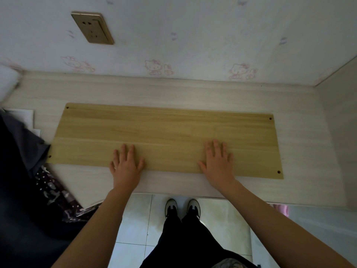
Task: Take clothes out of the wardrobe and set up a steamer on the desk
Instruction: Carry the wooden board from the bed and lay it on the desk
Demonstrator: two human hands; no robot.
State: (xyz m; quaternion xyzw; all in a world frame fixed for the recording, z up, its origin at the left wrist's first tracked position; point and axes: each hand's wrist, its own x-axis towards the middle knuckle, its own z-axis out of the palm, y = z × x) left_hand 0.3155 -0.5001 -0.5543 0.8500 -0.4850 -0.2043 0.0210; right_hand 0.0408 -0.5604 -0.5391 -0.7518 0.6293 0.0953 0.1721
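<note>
A long yellow wooden board point(164, 130) with small holes at its corners lies flat on the pale desk point(301, 144). My left hand point(126, 165) rests palm down on the board's near edge, left of the middle, fingers straight and spread. My right hand point(218, 161) lies flat on the near edge further right, fingers straight too. Dark clothes point(25, 171), one piece with a pale print, are heaped on the desk's left end and hang over its front. No steamer is in view.
A brass wall socket point(92, 28) sits high on the patterned wallpaper behind the desk. A pale side panel point(340, 117) closes the desk on the right. White paper point(23, 115) peeks from under the clothes. My shoes point(181, 207) stand on tiled floor below.
</note>
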